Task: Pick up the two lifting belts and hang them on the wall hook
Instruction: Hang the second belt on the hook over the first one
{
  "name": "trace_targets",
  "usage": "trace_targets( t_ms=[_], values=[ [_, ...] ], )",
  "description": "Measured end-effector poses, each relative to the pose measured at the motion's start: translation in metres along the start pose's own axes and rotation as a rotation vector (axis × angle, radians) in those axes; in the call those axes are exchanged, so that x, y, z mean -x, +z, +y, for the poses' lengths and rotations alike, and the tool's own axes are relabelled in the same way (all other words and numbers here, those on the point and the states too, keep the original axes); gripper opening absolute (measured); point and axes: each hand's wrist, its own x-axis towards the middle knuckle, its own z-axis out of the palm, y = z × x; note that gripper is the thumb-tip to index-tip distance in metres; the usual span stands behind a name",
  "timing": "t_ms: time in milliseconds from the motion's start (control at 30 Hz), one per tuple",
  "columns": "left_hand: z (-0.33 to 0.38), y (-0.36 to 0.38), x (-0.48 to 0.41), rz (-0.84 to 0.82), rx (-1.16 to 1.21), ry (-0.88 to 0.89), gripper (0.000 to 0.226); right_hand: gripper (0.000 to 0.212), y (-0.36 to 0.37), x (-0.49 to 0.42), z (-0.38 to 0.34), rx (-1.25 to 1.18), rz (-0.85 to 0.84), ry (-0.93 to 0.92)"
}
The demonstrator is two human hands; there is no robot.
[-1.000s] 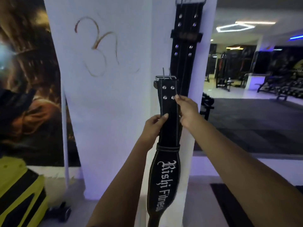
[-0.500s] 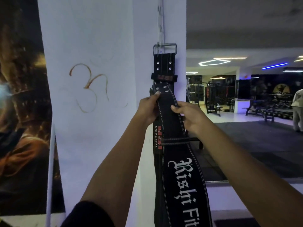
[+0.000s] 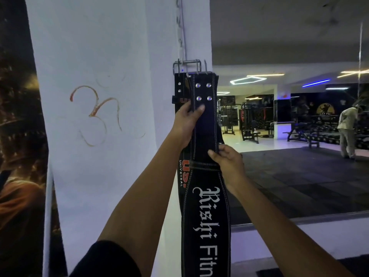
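Observation:
A black lifting belt with white lettering (image 3: 205, 216) is held upright against the white pillar (image 3: 111, 136). My left hand (image 3: 186, 121) grips its upper part just under the four rivets. My right hand (image 3: 226, 162) pinches its right edge lower down. Its buckle end reaches the height of the wall hook (image 3: 182, 63). Behind it hangs a second black belt with red lettering (image 3: 182, 172), its metal buckle (image 3: 186, 64) on the hook. Whether the front belt's buckle is on the hook, I cannot tell.
A chain (image 3: 180, 27) runs up the pillar above the hook. A dark poster (image 3: 18, 156) covers the wall on the left. To the right the gym floor opens out with weight machines (image 3: 249, 124), benches and a person (image 3: 347, 132) standing far off.
Both hands have raised the lettered belt, so its riveted end went from below the hanging belt's buckle up to the hook's height. My left hand now grips higher than my right.

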Motion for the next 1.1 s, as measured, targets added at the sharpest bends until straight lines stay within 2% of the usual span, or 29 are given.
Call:
trace_targets(
  t_ms=[67,133,233,333,467,567,633,733,800,900,1033,1100],
  values=[
    [-0.012,-0.004,0.006,-0.006,-0.103,0.025,0.033,0.003,0.004,-0.011,-0.017,0.033,0.047,-0.038],
    [-0.02,-0.005,0.012,-0.004,-0.156,0.026,0.031,0.014,0.007,-0.028,-0.039,0.089,0.024,-0.056],
    [-0.026,-0.002,0.016,-0.026,-0.205,-0.002,0.03,0.03,0.013,-0.05,-0.06,0.071,0.005,0.087],
    [-0.025,-0.003,0.017,-0.003,-0.245,0.0,0.03,0.027,0.021,-0.062,-0.066,-0.081,0.038,0.208],
    [-0.037,-0.015,0.034,-0.053,-0.296,-0.133,0.034,0.013,0.034,-0.074,-0.074,-0.102,0.061,0.149],
    [-0.057,-0.027,0.054,-0.073,-0.221,-0.206,0.034,0.024,0.037,-0.094,-0.072,-0.1,0.09,0.103],
    [-0.069,-0.034,0.065,-0.076,-0.163,-0.265,0.036,0.011,0.038,-0.1,-0.073,-0.098,0.094,0.075],
    [-0.079,-0.044,0.072,-0.126,-0.297,-0.326,0.04,0.022,0.04,-0.1,-0.082,-0.105,0.095,0.051],
    [-0.074,-0.046,0.066,-0.102,-0.216,-0.31,0.034,0.015,0.043,-0.098,-0.088,-0.12,0.078,0.029],
    [-0.071,-0.042,0.058,-0.113,-0.064,-0.319,0.03,0.022,0.045,-0.098,-0.097,-0.158,0.102,-0.004],
    [-0.097,-0.048,0.08,-0.163,-0.167,-0.455,0.041,0.02,0.04,-0.105,-0.102,-0.193,0.132,-0.02],
    [-0.097,-0.05,0.082,-0.18,-0.191,-0.466,0.036,0.019,0.035,-0.107,-0.101,-0.208,0.14,-0.011]
  ],
)
